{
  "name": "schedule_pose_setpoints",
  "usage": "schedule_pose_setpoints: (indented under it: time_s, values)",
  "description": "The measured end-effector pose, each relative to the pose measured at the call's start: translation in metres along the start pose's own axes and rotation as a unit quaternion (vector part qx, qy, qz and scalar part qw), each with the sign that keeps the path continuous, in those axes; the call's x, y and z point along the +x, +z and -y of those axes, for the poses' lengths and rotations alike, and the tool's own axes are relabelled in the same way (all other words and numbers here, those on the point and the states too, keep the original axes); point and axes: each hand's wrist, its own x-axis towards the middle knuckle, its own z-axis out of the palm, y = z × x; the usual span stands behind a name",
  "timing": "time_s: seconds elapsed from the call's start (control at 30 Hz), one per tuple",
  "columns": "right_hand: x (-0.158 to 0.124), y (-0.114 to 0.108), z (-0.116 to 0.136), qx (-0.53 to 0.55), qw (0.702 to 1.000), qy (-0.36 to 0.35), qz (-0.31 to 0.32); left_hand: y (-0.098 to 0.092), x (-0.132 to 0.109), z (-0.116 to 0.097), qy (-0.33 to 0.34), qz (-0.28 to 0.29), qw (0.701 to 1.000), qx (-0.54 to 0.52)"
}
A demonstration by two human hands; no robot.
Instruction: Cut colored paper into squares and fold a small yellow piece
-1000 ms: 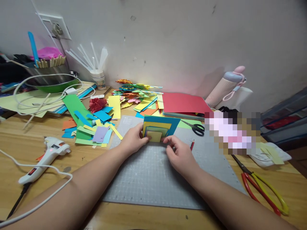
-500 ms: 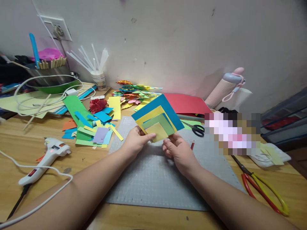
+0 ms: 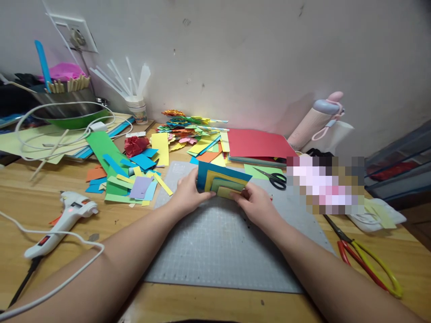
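Holding paper stack [image 3: 225, 184] up over gray mat [image 3: 235, 255], between paper scraps [image 3: 138, 186] on left and black scissors [image 3: 278, 180] on right. Pinching left edge with left hand [image 3: 186, 193], thumb and fingers closed on paper. Pinching lower right with right hand [image 3: 258, 204], thumb on front. Showing blue at back, then yellow, green, small yellow.

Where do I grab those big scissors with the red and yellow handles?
Probably by the red and yellow handles, coming from the near side, with the right hand once it's free. The scissors lie with those handles toward the camera and their dark metal blades pointing away, so this approach should avoid the cutting edges.
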Motion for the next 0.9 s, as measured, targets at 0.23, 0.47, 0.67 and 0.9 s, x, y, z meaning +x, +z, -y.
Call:
schedule_pose_setpoints:
  time_s: [0.23, 0.47, 0.67, 0.9]
  values:
    - [0.000, 0.006, -0.005, -0.013, 1.000, 0.000, 0.003, 0.011, -0.004, -0.004, 0.010, -0.043, 0.997, 0.070]
    - [0.003, 0.003, -0.003, -0.030, 1.000, 0.005, -0.004, 0.009, -0.022, -0.019, 0.086, -0.203, 0.970, 0.105]
    - [0.003, 0.004, -0.005, -0.018, 1.000, -0.005, 0.006, 0.014, -0.028, -0.025, 0.207, -0.143, 0.914, 0.319]
    - [0.004, 0.003, -0.003, 0.002, 1.000, -0.022, 0.017, 0.018, -0.023, -0.025, 0.167, -0.080, 0.958, 0.220]
